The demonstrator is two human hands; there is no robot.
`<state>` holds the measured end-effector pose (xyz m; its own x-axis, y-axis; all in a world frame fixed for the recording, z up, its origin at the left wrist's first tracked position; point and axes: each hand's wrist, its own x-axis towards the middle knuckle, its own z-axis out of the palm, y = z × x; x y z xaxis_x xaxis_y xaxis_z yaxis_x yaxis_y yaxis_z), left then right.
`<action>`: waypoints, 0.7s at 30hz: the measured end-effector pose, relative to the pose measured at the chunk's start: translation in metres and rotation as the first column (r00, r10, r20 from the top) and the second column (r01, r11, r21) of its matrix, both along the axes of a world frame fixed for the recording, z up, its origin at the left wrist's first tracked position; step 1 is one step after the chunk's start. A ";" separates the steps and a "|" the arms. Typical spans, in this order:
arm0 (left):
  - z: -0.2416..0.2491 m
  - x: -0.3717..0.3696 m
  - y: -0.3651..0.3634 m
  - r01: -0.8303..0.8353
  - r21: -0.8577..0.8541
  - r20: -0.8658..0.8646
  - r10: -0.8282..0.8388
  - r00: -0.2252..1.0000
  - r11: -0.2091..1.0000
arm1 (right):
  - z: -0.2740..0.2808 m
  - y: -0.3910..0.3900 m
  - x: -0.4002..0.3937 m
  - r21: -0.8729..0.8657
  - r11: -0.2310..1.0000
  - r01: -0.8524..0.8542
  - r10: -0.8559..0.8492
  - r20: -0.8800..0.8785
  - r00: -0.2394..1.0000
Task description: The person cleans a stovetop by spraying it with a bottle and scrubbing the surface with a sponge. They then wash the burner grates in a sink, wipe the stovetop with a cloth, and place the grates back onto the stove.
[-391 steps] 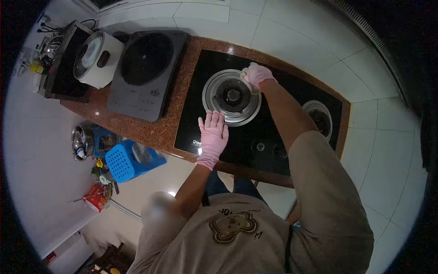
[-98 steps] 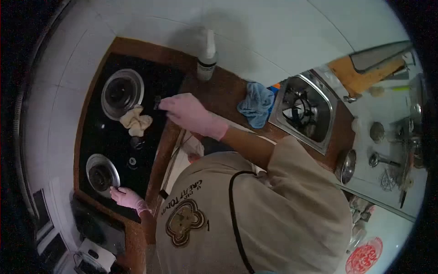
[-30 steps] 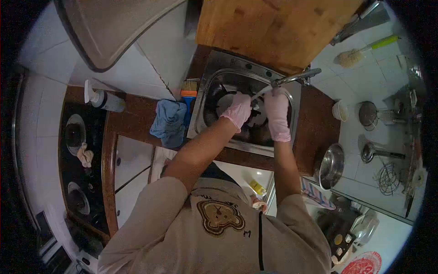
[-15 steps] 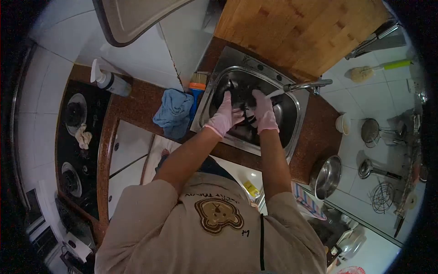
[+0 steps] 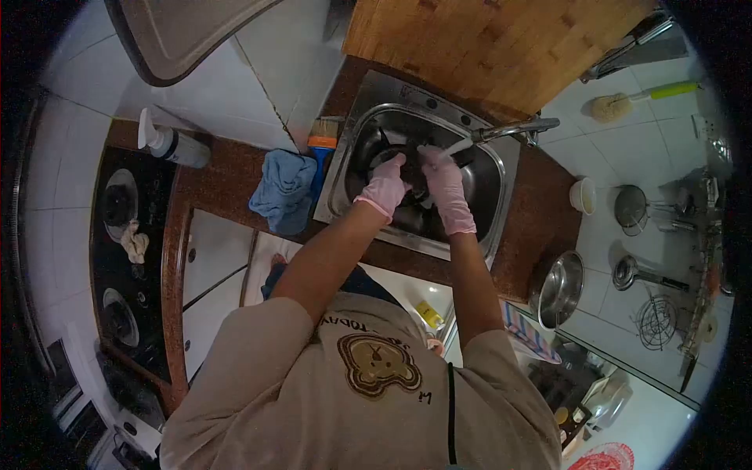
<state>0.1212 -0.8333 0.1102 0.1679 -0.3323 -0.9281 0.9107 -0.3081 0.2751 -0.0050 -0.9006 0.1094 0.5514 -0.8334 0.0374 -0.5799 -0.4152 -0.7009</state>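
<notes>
Inside the steel sink [image 5: 495, 210], I have pink gloves on both hands, one on either side of a black pronged piece [image 5: 409, 167] that looks like a stove burner grate. My left hand [image 5: 385, 185] is closed around its near left side, with the thumb up. Closed on the right side is my right hand [image 5: 445, 186], its fingertips partly lost against the dark metal. Water runs from the faucet [image 5: 513, 129] onto the right glove. Shadow and the gloves hide much of the grate and sink bottom.
A blue cloth [image 5: 282, 188] and an orange-and-blue brush [image 5: 321, 145] lie left of the sink. Beyond are a spray bottle [image 5: 176, 147] and a stove [image 5: 149, 266]. A wooden board [image 5: 501, 59] stands behind; a steel bowl [image 5: 560, 291] and white cup [image 5: 582, 196] sit right.
Both hands have come up off the sink bottom with the black grate between them. The right hand has moved under the running water. The whole view has shifted slightly.
</notes>
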 end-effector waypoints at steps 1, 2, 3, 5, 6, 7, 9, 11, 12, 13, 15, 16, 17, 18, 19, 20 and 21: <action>-0.002 0.001 0.000 0.019 -0.015 0.009 -0.019 1.000 1.000 | -0.004 0.000 0.002 0.005 0.998 -0.060 0.060 0.018 0.998; -0.004 0.001 0.001 0.017 -0.013 0.012 -0.017 1.000 1.000 | -0.007 -0.001 0.004 0.007 0.998 -0.062 0.062 0.021 0.998; 0.001 0.001 0.003 -0.005 -0.015 0.028 0.006 1.000 1.000 | -0.009 -0.002 0.007 -0.020 0.998 -0.064 0.063 -0.027 0.998; 0.007 0.005 0.008 -0.032 -0.014 0.046 0.032 0.998 0.999 | -0.013 -0.006 0.012 -0.045 0.996 -0.071 0.068 -0.073 0.995; -0.006 0.007 0.012 -0.092 -0.158 -0.002 0.093 0.996 0.983 | -0.004 -0.005 0.016 0.182 0.982 -0.050 0.062 -0.063 0.996; -0.017 0.010 0.015 -0.156 -0.296 -0.058 0.145 0.988 0.942 | -0.001 -0.006 0.018 0.399 0.916 -0.028 0.055 -0.055 0.997; -0.023 0.022 0.021 -0.170 -0.317 -0.056 0.160 0.985 0.933 | -0.001 -0.005 0.020 0.441 0.896 -0.059 0.074 -0.018 0.997; -0.013 0.030 0.029 -0.084 -0.226 0.016 0.090 0.996 0.971 | -0.005 -0.006 0.022 0.484 0.871 -0.089 0.094 0.015 0.995; -0.023 0.033 0.030 -0.087 -0.224 0.018 0.094 0.995 0.971 | -0.017 -0.010 0.024 0.554 0.833 -0.003 0.016 -0.019 1.000; -0.037 0.036 0.031 -0.118 -0.328 -0.042 0.110 0.993 0.937 | -0.020 -0.012 0.024 0.617 0.783 0.085 -0.060 -0.060 0.996; -0.050 0.043 0.032 -0.153 -0.428 -0.102 0.121 0.987 0.891 | -0.016 -0.015 0.014 0.740 0.669 0.069 -0.184 0.074 0.980; -0.050 0.047 0.034 -0.171 -0.465 -0.134 0.121 0.983 0.869 | -0.011 -0.015 0.012 0.841 0.540 0.025 -0.324 0.181 0.929; -0.049 0.049 0.036 -0.189 -0.499 -0.167 0.120 0.979 0.846 | -0.008 -0.016 0.011 0.842 0.539 0.025 -0.323 0.179 0.929; -0.041 0.050 0.038 -0.189 -0.498 -0.167 0.120 0.979 0.846 | 0.001 -0.017 0.013 0.824 0.554 0.117 -0.393 0.135 0.910; -0.032 0.051 0.040 -0.212 -0.491 -0.165 0.149 0.975 0.845 | 0.002 -0.018 0.012 0.802 0.560 0.208 -0.462 0.094 0.882; -0.023 0.052 0.042 -0.236 -0.485 -0.163 0.178 0.970 0.842 | -0.011 -0.025 0.012 0.803 0.559 0.208 -0.462 0.093 0.882; -0.025 0.052 0.042 -0.234 -0.484 -0.162 0.177 0.971 0.843 | -0.042 -0.037 0.009 0.619 0.757 0.208 -0.192 -0.095 0.977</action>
